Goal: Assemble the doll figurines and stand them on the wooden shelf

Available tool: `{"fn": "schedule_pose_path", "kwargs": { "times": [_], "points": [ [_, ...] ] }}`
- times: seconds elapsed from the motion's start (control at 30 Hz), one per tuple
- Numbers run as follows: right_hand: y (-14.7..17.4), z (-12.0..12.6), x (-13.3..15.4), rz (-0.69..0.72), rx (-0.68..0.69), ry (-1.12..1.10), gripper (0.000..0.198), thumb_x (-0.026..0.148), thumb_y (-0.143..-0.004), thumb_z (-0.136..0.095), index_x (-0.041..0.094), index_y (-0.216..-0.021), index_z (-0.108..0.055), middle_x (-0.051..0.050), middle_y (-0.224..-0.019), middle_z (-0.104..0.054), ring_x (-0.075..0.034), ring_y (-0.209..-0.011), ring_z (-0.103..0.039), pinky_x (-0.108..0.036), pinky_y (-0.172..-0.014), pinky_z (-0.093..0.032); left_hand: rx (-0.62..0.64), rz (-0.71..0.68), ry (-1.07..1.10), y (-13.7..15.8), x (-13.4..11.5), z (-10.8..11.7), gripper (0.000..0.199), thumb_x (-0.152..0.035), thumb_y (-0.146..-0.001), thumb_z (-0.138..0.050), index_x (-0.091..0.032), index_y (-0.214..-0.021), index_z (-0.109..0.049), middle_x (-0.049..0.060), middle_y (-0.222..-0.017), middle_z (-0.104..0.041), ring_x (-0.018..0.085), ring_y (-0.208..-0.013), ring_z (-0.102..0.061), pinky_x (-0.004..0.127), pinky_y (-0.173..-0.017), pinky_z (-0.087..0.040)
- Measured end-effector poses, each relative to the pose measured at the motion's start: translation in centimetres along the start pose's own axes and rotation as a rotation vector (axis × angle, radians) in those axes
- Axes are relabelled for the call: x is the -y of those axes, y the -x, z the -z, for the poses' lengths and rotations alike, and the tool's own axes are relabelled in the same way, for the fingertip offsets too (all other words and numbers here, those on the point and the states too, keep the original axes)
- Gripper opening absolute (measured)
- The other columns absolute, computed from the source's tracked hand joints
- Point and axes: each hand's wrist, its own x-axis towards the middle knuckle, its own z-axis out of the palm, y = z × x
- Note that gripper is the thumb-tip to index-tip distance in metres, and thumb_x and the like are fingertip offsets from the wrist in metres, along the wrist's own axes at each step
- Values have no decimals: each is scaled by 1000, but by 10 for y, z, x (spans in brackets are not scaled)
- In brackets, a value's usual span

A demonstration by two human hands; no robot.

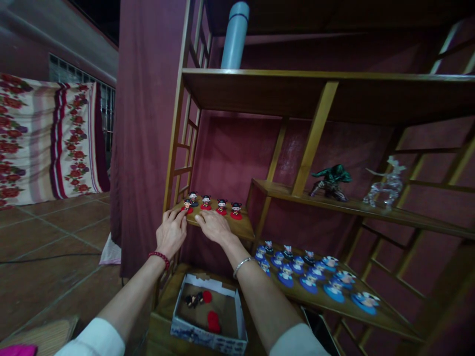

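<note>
On the small upper-left shelf (237, 226), several dark-haired figurines stand in a row, mostly on red bases. In front of them, a red-based figurine (187, 205) stands near the shelf's left front corner. My left hand (171, 231), with a red bead bracelet, has its fingertips closed at this figurine's base. My right hand (214, 226), wearing a silver bangle, reaches over the shelf's front edge just right of it. Its thumb is apart from the fingers and I see nothing held; some fingertips are hidden behind the hand.
Below, an open box (241, 316) holds a few black-and-red figurines. Several blue-based figurines (308, 281) fill the lower right shelf. A green figure (331, 182) and a clear figure (386, 185) stand above. A blue bottle (235, 37) is on the top shelf.
</note>
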Motion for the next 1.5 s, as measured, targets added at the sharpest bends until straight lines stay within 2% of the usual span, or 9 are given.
{"fn": "schedule_pose_path", "kwargs": {
  "times": [0.33, 0.57, 0.73, 0.93, 1.5],
  "points": [
    [12, 5, -10, -90, 22, 2, 48, 45, -86, -20, 17, -111, -50, -9, -117, -53, -20, -110, -44, -33, -89, -31, 26, 16, -4, 0, -2, 2, 32, -27, -83, -34, -24, -106, -56, 2, -109, -57, 18, -104, -40, 30, -83, -43],
    [23, 10, -14, -129, 10, 16, 51, 46, -86, -19, 15, -110, -51, -11, -118, -52, -22, -109, -44, -35, -89, -31, 13, 9, -21, -1, -1, -1, 32, -27, -83, -34, -24, -104, -57, 2, -107, -58, 19, -103, -41, 30, -83, -43],
    [23, 10, -16, -141, 8, 28, 50, 46, -86, -19, 16, -104, -55, -11, -110, -56, -22, -103, -48, -35, -86, -33, 2, 3, -37, -2, 0, -4, 32, -28, -82, -33, -24, -103, -58, 2, -106, -58, 19, -102, -42, 30, -84, -43],
    [24, 8, -17, -152, -18, 27, 50, 46, -86, -20, 17, -107, -54, -10, -114, -55, -23, -106, -45, -36, -90, -30, 0, 4, -40, -1, 0, -6, 33, -28, -82, -34, -24, -105, -57, 1, -108, -58, 20, -104, -41, 31, -84, -43],
    [23, 11, -16, -215, 0, -22, 50, 48, -85, -18, 19, -101, -55, -9, -110, -56, -22, -104, -45, -36, -86, -31, 33, -13, -70, 1, -4, 2, 35, -29, -84, -32, -24, -110, -54, 2, -111, -56, 20, -106, -40, 30, -82, -44]
  ]
}}
